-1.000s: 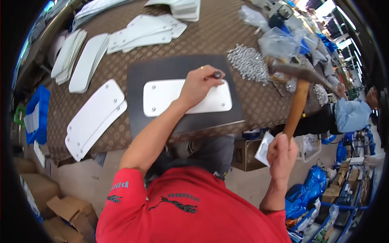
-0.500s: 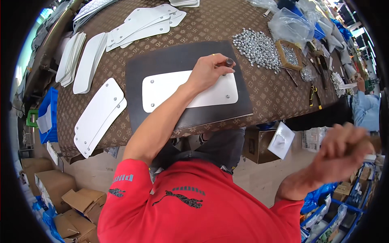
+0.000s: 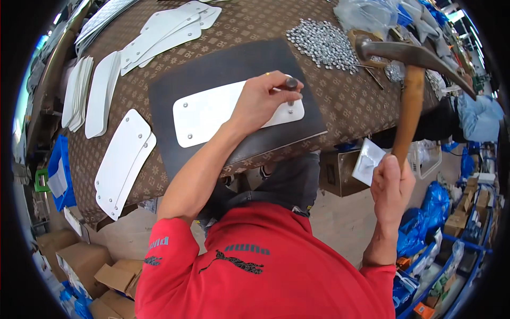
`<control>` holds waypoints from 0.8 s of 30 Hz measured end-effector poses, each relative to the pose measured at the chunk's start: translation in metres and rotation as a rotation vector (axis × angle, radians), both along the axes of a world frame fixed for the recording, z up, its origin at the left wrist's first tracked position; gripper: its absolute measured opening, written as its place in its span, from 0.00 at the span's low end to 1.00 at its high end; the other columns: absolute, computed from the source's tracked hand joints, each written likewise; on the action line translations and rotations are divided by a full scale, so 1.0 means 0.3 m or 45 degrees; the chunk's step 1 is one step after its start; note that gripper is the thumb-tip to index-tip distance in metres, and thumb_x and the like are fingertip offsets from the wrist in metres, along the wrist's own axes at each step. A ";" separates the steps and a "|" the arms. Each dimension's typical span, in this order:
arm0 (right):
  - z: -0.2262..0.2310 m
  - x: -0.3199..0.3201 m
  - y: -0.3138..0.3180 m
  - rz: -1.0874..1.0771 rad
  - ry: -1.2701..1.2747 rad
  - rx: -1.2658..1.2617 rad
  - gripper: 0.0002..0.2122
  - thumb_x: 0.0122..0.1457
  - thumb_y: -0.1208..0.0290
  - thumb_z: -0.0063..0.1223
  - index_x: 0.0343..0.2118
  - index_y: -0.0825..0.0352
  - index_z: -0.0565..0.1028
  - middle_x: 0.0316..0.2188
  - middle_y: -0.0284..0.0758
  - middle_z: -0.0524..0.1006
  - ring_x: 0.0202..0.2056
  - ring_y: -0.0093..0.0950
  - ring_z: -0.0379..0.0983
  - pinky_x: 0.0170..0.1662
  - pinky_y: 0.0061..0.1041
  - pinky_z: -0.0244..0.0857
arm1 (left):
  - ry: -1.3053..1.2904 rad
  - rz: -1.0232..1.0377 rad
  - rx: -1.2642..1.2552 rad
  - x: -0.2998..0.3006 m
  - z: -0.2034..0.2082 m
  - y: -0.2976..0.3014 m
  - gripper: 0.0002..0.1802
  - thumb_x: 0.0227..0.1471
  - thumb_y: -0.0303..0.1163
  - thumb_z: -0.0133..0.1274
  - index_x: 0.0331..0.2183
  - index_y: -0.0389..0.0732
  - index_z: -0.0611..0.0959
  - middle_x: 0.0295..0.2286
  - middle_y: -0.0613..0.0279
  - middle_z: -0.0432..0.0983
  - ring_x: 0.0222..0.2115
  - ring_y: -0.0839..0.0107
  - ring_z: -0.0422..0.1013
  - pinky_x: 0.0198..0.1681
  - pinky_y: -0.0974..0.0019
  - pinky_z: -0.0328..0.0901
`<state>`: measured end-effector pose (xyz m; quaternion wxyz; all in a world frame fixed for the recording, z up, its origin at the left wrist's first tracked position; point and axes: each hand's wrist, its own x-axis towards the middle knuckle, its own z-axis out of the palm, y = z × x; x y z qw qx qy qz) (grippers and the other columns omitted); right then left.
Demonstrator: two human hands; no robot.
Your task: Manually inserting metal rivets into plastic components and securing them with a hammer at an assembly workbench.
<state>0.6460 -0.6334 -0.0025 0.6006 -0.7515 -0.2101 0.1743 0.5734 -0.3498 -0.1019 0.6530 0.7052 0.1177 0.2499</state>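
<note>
Punch tool (image 3: 291,83), a short dark metal pin, sits pinched in the left hand (image 3: 260,101), thumb and first fingers pressed around its shaft, tip down at the right end of the white plastic plate (image 3: 234,112). That plate lies flat on a dark square mat (image 3: 223,69) on the brown patterned table (image 3: 345,106), long axis running left to right, with small metal rivets showing at its corners.

Key relation: the hammer (image 3: 409,90) is up and to the right of the punch, well apart from it. The right hand (image 3: 390,189) is wrapped tight around the near end of the wooden handle, all fingers closed, and the metal head points left toward the far side of the table. So the punch lies left of and below the hammer head, and the holding fingers are just beside the spot where the punch top sticks out. My read is there's not much margin there for the thumb.

A pile of loose silver rivets (image 3: 321,42) is on the far right of the mat, and stacks of spare white plates (image 3: 125,159) lie off to the left.
</note>
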 end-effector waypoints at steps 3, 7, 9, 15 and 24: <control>0.051 -0.021 -0.005 -0.066 -0.051 0.051 0.14 0.72 0.59 0.44 0.31 0.63 0.67 0.16 0.22 0.60 0.14 0.10 0.51 0.16 0.12 0.43 | -0.003 -0.005 0.089 -0.009 -0.066 -0.035 0.09 0.53 0.21 0.61 0.38 0.34 0.85 0.32 0.57 0.81 0.32 0.72 0.78 0.37 0.69 0.71; 0.107 0.002 -0.058 0.069 -0.217 0.466 0.13 0.71 0.60 0.45 0.32 0.64 0.68 0.15 0.25 0.61 0.14 0.13 0.52 0.17 0.13 0.45 | 0.023 0.050 0.191 -0.034 -0.077 -0.034 0.09 0.53 0.19 0.60 0.39 0.35 0.85 0.32 0.60 0.81 0.34 0.72 0.78 0.39 0.69 0.72; 0.123 -0.040 -0.043 0.127 -0.194 0.640 0.13 0.70 0.60 0.45 0.32 0.64 0.69 0.15 0.25 0.61 0.14 0.14 0.53 0.17 0.13 0.46 | 0.026 0.039 0.221 -0.017 -0.054 -0.050 0.10 0.53 0.19 0.60 0.40 0.35 0.86 0.33 0.61 0.81 0.35 0.73 0.77 0.40 0.69 0.72; -0.082 -0.022 -0.038 0.338 -0.681 -0.365 0.13 0.70 0.59 0.47 0.30 0.60 0.67 0.14 0.22 0.58 0.15 0.13 0.53 0.17 0.16 0.47 | 0.059 0.158 0.425 -0.048 -0.074 -0.105 0.07 0.53 0.27 0.63 0.35 0.36 0.83 0.29 0.56 0.79 0.30 0.69 0.75 0.35 0.63 0.69; -0.122 0.046 -0.059 0.052 0.199 -0.038 0.16 0.70 0.57 0.50 0.28 0.59 0.66 0.16 0.19 0.58 0.15 0.09 0.50 0.17 0.15 0.39 | 0.099 0.254 0.459 -0.169 -0.023 -0.174 0.18 0.56 0.39 0.61 0.42 0.35 0.80 0.34 0.53 0.77 0.33 0.59 0.76 0.38 0.60 0.70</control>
